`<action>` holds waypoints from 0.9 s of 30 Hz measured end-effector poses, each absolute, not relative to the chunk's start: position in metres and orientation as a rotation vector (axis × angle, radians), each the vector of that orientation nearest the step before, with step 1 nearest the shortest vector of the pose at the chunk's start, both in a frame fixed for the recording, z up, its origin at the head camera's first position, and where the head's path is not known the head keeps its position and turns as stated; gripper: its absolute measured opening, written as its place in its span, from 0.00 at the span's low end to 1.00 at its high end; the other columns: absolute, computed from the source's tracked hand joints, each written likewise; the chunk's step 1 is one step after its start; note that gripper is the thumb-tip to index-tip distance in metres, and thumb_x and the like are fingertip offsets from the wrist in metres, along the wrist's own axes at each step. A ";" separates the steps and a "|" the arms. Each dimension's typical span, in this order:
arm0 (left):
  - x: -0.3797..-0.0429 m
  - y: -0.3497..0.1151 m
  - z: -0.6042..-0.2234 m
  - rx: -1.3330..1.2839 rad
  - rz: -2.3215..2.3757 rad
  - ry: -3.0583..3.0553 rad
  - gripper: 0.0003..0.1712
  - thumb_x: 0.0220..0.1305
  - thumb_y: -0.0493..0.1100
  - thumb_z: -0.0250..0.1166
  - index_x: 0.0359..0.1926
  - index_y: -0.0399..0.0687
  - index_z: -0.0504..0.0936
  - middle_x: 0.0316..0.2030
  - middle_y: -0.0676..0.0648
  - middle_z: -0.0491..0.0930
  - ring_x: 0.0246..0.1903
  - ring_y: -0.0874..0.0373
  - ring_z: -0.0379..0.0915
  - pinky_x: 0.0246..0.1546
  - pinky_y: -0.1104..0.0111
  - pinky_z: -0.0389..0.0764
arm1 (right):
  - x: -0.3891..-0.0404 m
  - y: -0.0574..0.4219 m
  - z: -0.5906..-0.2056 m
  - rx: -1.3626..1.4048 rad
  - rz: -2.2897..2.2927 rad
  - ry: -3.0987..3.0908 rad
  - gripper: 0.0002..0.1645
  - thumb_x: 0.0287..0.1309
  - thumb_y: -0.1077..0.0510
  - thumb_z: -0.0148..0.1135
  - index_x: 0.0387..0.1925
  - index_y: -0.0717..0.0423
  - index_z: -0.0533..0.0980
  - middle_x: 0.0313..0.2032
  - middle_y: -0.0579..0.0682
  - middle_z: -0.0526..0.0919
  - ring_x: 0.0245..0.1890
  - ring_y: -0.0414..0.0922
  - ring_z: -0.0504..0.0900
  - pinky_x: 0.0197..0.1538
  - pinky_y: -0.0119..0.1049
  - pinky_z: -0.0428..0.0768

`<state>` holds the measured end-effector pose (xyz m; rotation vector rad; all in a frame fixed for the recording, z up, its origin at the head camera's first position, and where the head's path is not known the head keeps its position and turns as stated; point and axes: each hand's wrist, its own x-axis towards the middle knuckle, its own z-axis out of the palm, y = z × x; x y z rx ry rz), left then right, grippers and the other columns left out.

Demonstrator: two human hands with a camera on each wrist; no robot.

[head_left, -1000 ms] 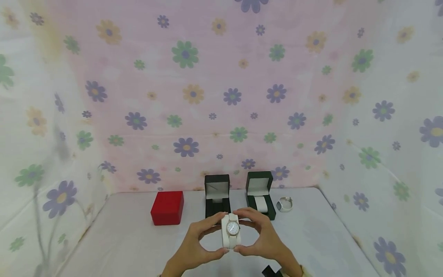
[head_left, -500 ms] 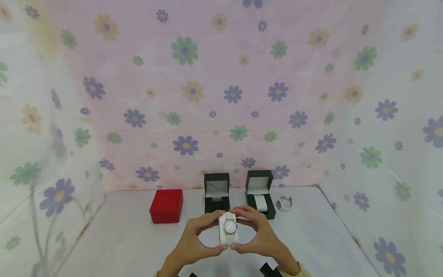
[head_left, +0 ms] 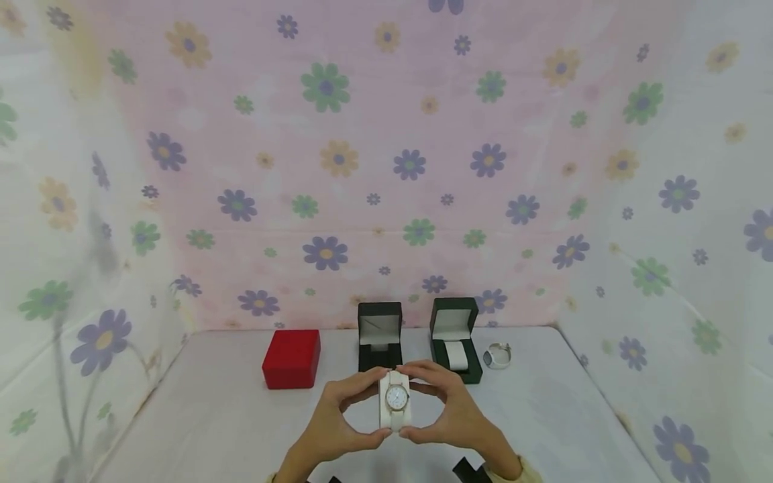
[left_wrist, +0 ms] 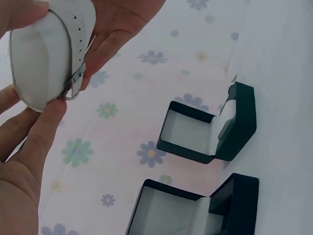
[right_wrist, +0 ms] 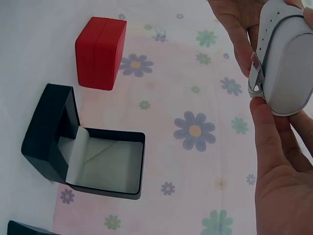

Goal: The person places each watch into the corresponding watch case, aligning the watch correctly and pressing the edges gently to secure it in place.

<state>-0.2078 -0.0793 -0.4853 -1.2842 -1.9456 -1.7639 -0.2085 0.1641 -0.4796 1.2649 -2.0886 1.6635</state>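
Note:
A white-strapped wristwatch (head_left: 396,398) with a round pale dial is wrapped round a white watch cushion (left_wrist: 39,63), raised in front of the person. My left hand (head_left: 341,419) pinches the left side, thumb at the bottom end and fingers at the top. On the other side, my right hand (head_left: 449,412) grips it the same way. Both wrist views show the cushion's side, the punched strap (left_wrist: 82,29) and its buckle (right_wrist: 256,68). Just behind the hands stands a black watch box (head_left: 380,312), lid up, with an open slot inside; its front is hidden by the hands.
Right of the black box, a dark green watch box (head_left: 454,305) stands open with a white cushion (head_left: 455,355) inside. Another pale watch (head_left: 498,355) lies beside it. A closed red box (head_left: 291,359) sits at left on the white table (head_left: 199,416), before a flowered cloth.
The watch on its cushion, with both hands, has shifted slightly left in the head view. The grip looks the same, and the boxes stay where they were.

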 end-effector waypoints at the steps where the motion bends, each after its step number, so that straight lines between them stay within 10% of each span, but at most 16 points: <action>1: -0.208 -0.079 -0.486 -1.274 -1.770 -1.936 0.41 0.51 0.31 0.78 0.68 0.35 0.74 0.62 0.37 0.80 0.59 0.51 0.80 0.53 0.60 0.84 | -0.209 0.164 -0.479 1.270 1.668 -2.077 0.48 0.46 0.65 0.81 0.69 0.60 0.70 0.61 0.58 0.76 0.62 0.44 0.78 0.59 0.45 0.83; 27: -0.190 -0.091 -0.511 -1.176 -1.790 -2.126 0.41 0.53 0.39 0.79 0.69 0.43 0.74 0.63 0.46 0.80 0.56 0.55 0.81 0.53 0.63 0.86 | -0.198 0.159 -0.509 1.260 1.852 -2.123 0.45 0.46 0.67 0.80 0.68 0.60 0.72 0.59 0.56 0.79 0.59 0.47 0.81 0.57 0.42 0.84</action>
